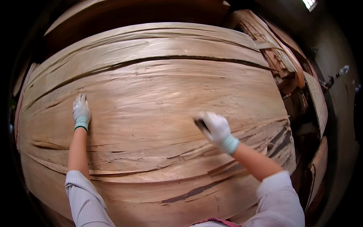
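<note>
Wide sheets of pale brown wood veneer (162, 94) lie in a layered stack in front of me, with ragged splits and wavy edges running from left to right. My left hand (81, 109), in a white knit glove with a green cuff, lies on the sheet at the left, fingers stretched out and pointing away. To the right, my right hand (217, 128), gloved the same way, is curled and smeared by motion above the sheet. A dark thing (201, 124) shows at its finger side, too blurred to name.
Beyond the far edge stands another pile of wood sheets (151, 11). Broken, bundled veneer strips (270, 49) crowd the far right corner, and more sheets (317, 102) lean along the right side. A grey floor (336, 49) with small litter runs along the far right.
</note>
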`<action>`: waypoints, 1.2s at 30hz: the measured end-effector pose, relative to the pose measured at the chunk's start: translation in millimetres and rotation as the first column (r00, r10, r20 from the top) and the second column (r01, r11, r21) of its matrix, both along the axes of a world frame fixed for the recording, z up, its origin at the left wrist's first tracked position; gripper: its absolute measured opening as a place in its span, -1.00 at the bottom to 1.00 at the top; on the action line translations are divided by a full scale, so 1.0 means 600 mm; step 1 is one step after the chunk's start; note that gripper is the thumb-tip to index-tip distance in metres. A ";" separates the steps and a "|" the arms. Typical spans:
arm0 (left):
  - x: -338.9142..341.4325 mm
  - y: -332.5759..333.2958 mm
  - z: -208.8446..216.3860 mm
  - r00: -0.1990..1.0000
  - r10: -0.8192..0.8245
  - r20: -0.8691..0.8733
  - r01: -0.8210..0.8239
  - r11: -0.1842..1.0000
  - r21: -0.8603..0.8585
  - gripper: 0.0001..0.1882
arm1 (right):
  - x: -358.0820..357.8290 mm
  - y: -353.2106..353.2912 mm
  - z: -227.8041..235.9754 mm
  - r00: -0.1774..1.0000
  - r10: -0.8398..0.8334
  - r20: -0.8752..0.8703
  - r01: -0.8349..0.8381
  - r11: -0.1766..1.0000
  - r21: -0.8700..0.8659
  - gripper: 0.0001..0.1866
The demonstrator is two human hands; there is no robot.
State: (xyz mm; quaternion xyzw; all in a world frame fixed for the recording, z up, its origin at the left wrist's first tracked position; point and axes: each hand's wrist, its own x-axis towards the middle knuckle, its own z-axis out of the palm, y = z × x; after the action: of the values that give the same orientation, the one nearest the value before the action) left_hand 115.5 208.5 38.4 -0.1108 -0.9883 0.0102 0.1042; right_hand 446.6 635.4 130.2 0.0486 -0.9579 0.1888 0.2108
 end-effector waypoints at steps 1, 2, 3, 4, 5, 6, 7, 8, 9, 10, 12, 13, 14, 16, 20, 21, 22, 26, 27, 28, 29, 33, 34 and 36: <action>0.003 0.022 0.009 0.999 0.000 -0.046 -0.005 0.993 -0.115 -0.53 | 0.084 0.014 0.022 0.996 -0.021 0.087 0.026 0.998 -0.050 -0.83; 0.005 0.047 0.018 0.995 -0.003 -0.101 -0.020 0.975 -0.221 -0.52 | 0.155 0.027 0.045 0.987 -0.089 0.131 0.102 0.990 -0.095 -0.81; 0.008 0.073 0.027 0.977 -0.088 -0.194 0.060 0.988 -0.143 -0.51 | 0.219 0.038 0.064 0.964 -0.207 0.164 0.233 0.959 -0.159 -0.78; 0.016 0.098 0.029 0.945 -0.163 -0.284 0.147 0.986 -0.076 -0.50 | 0.282 0.059 0.073 0.938 -0.283 0.200 0.324 0.921 -0.217 -0.75; 0.026 0.121 0.036 0.901 -0.220 -0.375 0.229 0.973 -0.019 -0.50 | 0.339 0.080 0.090 0.907 -0.351 0.232 0.398 0.896 -0.198 -0.73; 0.069 0.196 0.043 0.879 -0.317 -0.355 0.355 0.934 0.043 -0.49 | 0.400 0.106 0.091 0.865 -0.430 0.256 0.487 0.842 -0.232 -0.72; 0.153 0.299 0.054 0.848 -0.419 -0.326 0.472 0.876 0.101 -0.48 | 0.464 0.126 0.076 0.848 -0.498 0.181 0.528 0.765 -0.368 -0.73; 0.243 0.367 0.070 0.753 -0.537 -0.380 0.620 0.773 0.136 -0.46 | 0.512 0.140 0.090 0.718 -0.579 0.386 0.695 0.621 -0.361 -0.74; 0.341 0.430 0.092 0.891 -0.453 -0.026 0.449 0.871 0.197 -0.46 | 0.552 0.150 0.104 0.726 -0.621 0.295 0.688 0.656 -0.311 -0.74; 0.422 0.468 0.086 0.803 -0.586 -0.106 0.588 0.754 0.293 -0.46 | 0.610 0.173 0.077 0.724 -0.655 0.215 0.675 0.611 -0.413 -0.68; 0.580 0.527 0.047 0.637 -0.761 -0.124 0.770 0.621 0.146 -0.47 | 0.714 0.206 0.065 0.681 -0.652 0.334 0.661 0.349 -0.665 -0.54; 0.697 0.584 0.113 0.576 -0.816 0.042 0.747 0.547 0.378 -0.45 | 0.801 0.229 0.018 0.619 -0.757 0.209 0.599 0.283 -0.749 -0.45; 0.768 0.599 0.084 0.527 -0.849 0.031 0.734 0.473 0.488 -0.40 | 0.881 0.267 -0.003 0.602 -0.774 0.196 0.673 0.359 -0.647 -0.44; 0.930 0.650 0.121 0.495 -0.867 0.066 0.768 0.472 0.432 -0.44 | 0.972 0.270 0.014 0.547 -0.799 0.249 0.553 0.121 -0.824 -0.56; 1.128 0.743 0.094 0.606 -0.792 0.067 0.668 0.554 0.497 -0.46 | 1.158 0.295 0.054 0.379 -0.853 0.360 0.666 -0.018 -0.745 -0.78; 1.151 0.766 0.091 0.649 -0.758 0.065 0.648 0.595 0.476 -0.45 | 1.224 0.310 0.049 0.326 -0.825 0.462 0.759 -0.063 -0.648 -0.79; 1.169 0.780 0.078 0.692 -0.719 0.068 0.624 0.642 0.446 -0.45 | 1.274 0.319 0.044 0.326 -0.843 0.427 0.761 -0.034 -0.648 -0.78; 1.199 0.854 0.040 0.743 -0.658 0.122 0.590 0.730 0.344 -0.44 | 1.437 0.314 0.121 0.147 -0.865 0.479 0.963 0.015 -0.269 -0.43; 1.206 0.858 0.034 0.757 -0.640 0.127 0.580 0.749 0.321 -0.44 | 1.458 0.315 0.127 0.099 -0.883 0.459 0.981 0.010 -0.192 -0.55; 1.211 0.860 0.032 0.766 -0.628 0.133 0.573 0.763 0.301 -0.44 | 1.478 0.322 0.125 0.097 -0.912 0.398 0.988 0.040 -0.149 -0.56; 1.211 0.871 0.039 0.774 -0.620 0.126 0.569 0.769 0.290 -0.44 | 1.496 0.336 0.116 0.094 -0.943 0.319 0.992 0.062 -0.108 -0.57; 1.219 0.887 0.046 0.784 -0.607 0.130 0.564 0.784 0.258 -0.46 | 1.558 0.451 0.005 0.110 -0.909 0.402 0.816 -0.148 -0.558 -0.69; 1.222 0.892 0.046 0.787 -0.601 0.137 0.555 0.788 0.268 -0.46 | 1.529 0.495 0.003 0.123 -0.868 0.481 0.575 -0.333 -0.747 -0.75; 1.226 0.885 0.053 0.805 -0.583 0.107 0.544 0.799 0.256 -0.49 | 1.529 0.595 -0.032 0.405 -0.800 0.442 0.585 -0.145 -0.798 -0.86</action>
State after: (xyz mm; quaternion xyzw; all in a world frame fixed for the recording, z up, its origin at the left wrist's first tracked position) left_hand 851.0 739.4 70.4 -0.3895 -0.9105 -0.1371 0.0236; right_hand 1364.1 992.6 110.8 -0.5756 -0.5230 0.5155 0.3597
